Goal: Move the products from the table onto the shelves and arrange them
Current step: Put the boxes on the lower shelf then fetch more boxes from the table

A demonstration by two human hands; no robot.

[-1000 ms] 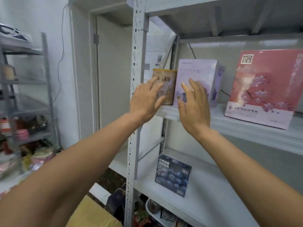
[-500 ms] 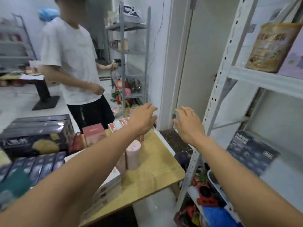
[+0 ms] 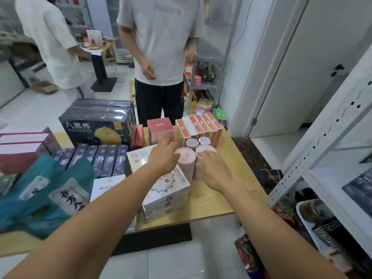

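Observation:
Two tall pink canisters stand side by side on the wooden table (image 3: 211,200). My left hand (image 3: 163,158) wraps round the left pink canister (image 3: 186,164) from its left side. My right hand (image 3: 213,170) lies over the right pink canister (image 3: 204,150), with its fingers curled on the lid and near side. Behind them are two small silver-lidded jars (image 3: 192,142), a row of orange boxes (image 3: 199,129) and a pink box (image 3: 160,130). The white shelf unit (image 3: 322,141) stands to the right of the table.
A stack of white flat boxes (image 3: 167,188) lies under my left wrist. A big dark box (image 3: 98,125), a row of dark small boxes (image 3: 100,160) and teal bags (image 3: 46,188) fill the table's left. One person (image 3: 159,57) stands right behind the table and another (image 3: 50,37) at far left.
My view has swung from the shelf with the tin and boxes down to the table. Both hands have come off the shelf and landed on the two pink canisters.

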